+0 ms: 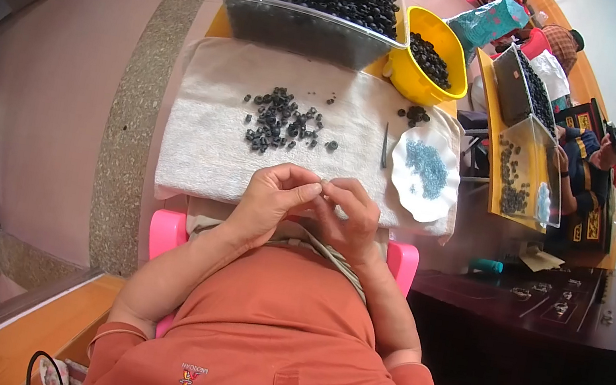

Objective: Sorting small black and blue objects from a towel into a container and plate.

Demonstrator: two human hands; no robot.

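Note:
Just past the near edge of a white cloth (202,151), my left hand (272,201) and my right hand (353,213) meet with thumbs and fingertips pinched together. What they pinch, if anything, is too small and covered to make out. Beyond them lies a loose scatter of small black ring-like pieces (279,122). To the right, a white wavy-rimmed plate (424,209) carries tiny light blue see-through bits (426,169). A slim dark tool (385,147) lies left of the plate. Above the plate sits a smaller cluster of black pieces (415,115).
A clear plastic tub (301,34) full of black pieces stands at the far edge, beside a yellow bowl (414,84) with more of them. Pink chair arms (403,266) flank me. At right, another person (595,161) sits by a table with similar bins (516,173).

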